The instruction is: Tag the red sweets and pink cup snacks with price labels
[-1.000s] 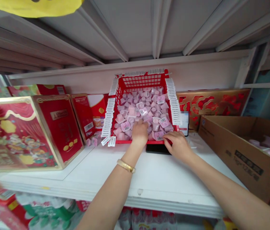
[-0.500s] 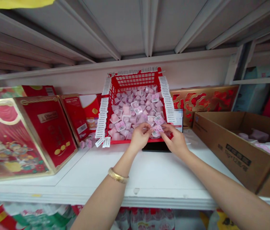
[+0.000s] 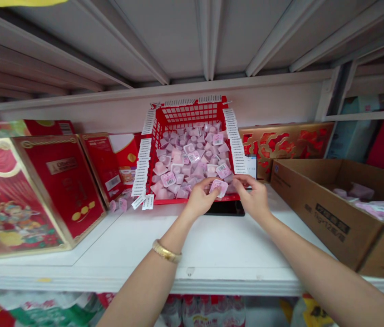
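My left hand (image 3: 199, 199) pinches a small pink jelly cup (image 3: 218, 187) between thumb and fingers, its lid facing up, over the front edge of the red plastic basket (image 3: 192, 119). My right hand (image 3: 254, 198) is at the basket's front right corner, apart from that cup. Its thumb and index finger come together beside the rim; anything between them is too small to make out. Many similar jelly cups (image 3: 197, 170) fill the basket, a few with barcode stickers on their lids. Rows of white barcode stickers (image 3: 141, 165) line the left, right and back rims.
A flat black object (image 3: 226, 208) lies partly beneath the basket front. An open cardboard box (image 3: 324, 213) with more cups stands right. Red gift boxes (image 3: 64, 181) stand left on the white shelf (image 3: 226, 254). A gold-red box (image 3: 290, 141) is behind, and shelf beams (image 3: 209, 41) hang overhead.
My right hand has let go of the jelly cup and moved right to the basket's corner. My left hand keeps the cup, now tilted differently. The view has shifted slightly.
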A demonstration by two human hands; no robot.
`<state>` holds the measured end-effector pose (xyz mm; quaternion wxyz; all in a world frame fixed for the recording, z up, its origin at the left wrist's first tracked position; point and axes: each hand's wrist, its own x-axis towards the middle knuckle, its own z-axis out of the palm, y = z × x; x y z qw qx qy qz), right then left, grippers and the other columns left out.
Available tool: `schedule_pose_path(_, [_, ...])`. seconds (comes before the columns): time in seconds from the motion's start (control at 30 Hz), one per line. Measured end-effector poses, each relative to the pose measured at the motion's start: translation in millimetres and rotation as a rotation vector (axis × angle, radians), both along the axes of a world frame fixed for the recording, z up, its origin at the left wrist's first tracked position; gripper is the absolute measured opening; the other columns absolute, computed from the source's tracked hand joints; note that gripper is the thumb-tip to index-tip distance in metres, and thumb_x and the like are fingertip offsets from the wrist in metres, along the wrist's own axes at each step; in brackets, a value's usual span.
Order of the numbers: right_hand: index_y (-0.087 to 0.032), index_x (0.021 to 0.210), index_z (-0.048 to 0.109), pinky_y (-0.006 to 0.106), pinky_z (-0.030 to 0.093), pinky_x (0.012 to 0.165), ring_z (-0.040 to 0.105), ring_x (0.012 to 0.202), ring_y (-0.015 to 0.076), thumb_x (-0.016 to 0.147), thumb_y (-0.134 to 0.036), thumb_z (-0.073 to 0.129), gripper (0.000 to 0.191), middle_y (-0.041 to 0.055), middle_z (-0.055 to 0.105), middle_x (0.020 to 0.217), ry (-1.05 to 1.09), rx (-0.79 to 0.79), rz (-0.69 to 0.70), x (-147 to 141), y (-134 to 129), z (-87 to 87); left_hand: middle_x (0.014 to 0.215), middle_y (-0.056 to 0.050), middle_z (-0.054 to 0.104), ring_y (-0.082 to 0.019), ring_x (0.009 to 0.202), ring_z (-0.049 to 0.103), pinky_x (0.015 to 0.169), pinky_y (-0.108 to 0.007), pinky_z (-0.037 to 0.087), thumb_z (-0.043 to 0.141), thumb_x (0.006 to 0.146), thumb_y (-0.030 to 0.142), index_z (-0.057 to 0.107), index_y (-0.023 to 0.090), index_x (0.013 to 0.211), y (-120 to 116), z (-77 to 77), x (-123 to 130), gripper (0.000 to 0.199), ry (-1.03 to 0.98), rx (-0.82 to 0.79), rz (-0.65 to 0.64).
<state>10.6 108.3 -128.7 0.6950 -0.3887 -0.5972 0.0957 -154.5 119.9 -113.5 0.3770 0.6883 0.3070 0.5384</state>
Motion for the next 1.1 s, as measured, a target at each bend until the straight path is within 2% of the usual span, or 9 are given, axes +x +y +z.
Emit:
schedule_pose_path(0.1, [-0.018,0.079,0.064,0.029,0.046,0.065,0.057,0.066,0.0154,0.072,-0.04,0.066,0.023,0.0018,0.065,0.07,0.292,-0.014,-0.081,13,13,3.7,0.093,-0.005,0.07,-0.015,0.071,0.065,0.064,-0.027,0.057,0.068,0.072,0.029,0.067,0.014,0.099,0,-0.5,-1,0.031,-0.081,-0.064,0.009])
schedule_pose_path(0.2, [-0.018,0.075,0.062,0.026,0.042,0.056,0.053,0.058,0.0123,0.059,-0.042,0.075,0.031,-0.0018,0.061,0.063,0.551,-0.183,-0.024,25,24,5.5,0.088,-0.002,0.068,-0.013,0.064,0.063,0.06,-0.027,0.057,0.069,0.071,0.03,0.066,0.015,0.099,-1,0.9,1,0.032,-0.152,-0.102,-0.007])
schedule_pose_path(0.27, [-0.018,0.071,0.062,0.024,0.038,0.049,0.05,0.053,0.0106,0.054,-0.042,0.078,0.034,-0.0026,0.059,0.059,0.629,-0.307,0.039,28,29,5.9,0.085,-0.001,0.067,-0.012,0.063,0.062,0.059,-0.026,0.057,0.069,0.07,0.03,0.066,0.015,0.095,-2,2.0,2,0.028,-0.191,-0.11,-0.015])
schedule_pose_path(0.33, [-0.018,0.066,0.062,0.023,0.035,0.045,0.048,0.049,0.0094,0.052,-0.042,0.079,0.033,-0.0025,0.057,0.056,0.657,-0.365,0.087,30,30,6.1,0.082,0.0,0.065,-0.011,0.063,0.061,0.059,-0.025,0.057,0.069,0.07,0.029,0.066,0.015,0.091,-3,2.8,3,0.026,-0.236,-0.127,-0.017])
schedule_pose_path(0.53, [-0.017,0.061,0.061,0.021,0.033,0.041,0.045,0.045,0.0077,0.051,-0.035,0.082,0.029,-0.0034,0.053,0.05,0.685,-0.408,0.159,32,32,6.6,0.084,0.0,0.065,-0.011,0.065,0.061,0.061,-0.026,0.058,0.071,0.069,0.028,0.067,0.015,0.091,-4,3.1,3,0.026,-0.277,-0.142,-0.014])
schedule_pose_path(0.83, [-0.016,0.058,0.062,0.022,0.03,0.045,0.041,0.047,0.0068,0.049,-0.041,0.083,0.034,-0.0033,0.054,0.05,0.656,-0.323,0.203,24,24,9.0,0.084,-0.001,0.067,-0.011,0.067,0.061,0.06,-0.026,0.059,0.071,0.069,0.027,0.069,0.016,0.095,-2,1.8,2,0.029,-0.284,-0.139,-0.009])
schedule_pose_path(0.97, [-0.017,0.061,0.064,0.023,0.036,0.05,0.046,0.051,0.0075,0.049,-0.046,0.085,0.037,-0.0027,0.058,0.054,0.647,-0.247,0.226,14,13,11.1,0.083,-0.001,0.068,-0.013,0.07,0.063,0.063,-0.026,0.059,0.073,0.067,0.026,0.07,0.015,0.094,-3,1.2,3,0.029,-0.285,-0.165,-0.004])
schedule_pose_path(1.1, [-0.02,0.065,0.066,0.025,0.046,0.059,0.053,0.057,0.0094,0.047,-0.049,0.087,0.041,-0.0028,0.061,0.06,0.626,-0.21,0.395,1,3,12.1,0.085,-0.002,0.07,-0.014,0.073,0.064,0.066,-0.028,0.06,0.073,0.066,0.024,0.07,0.014,0.093,-5,1.4,3,0.028,-0.281,-0.178,-0.005])
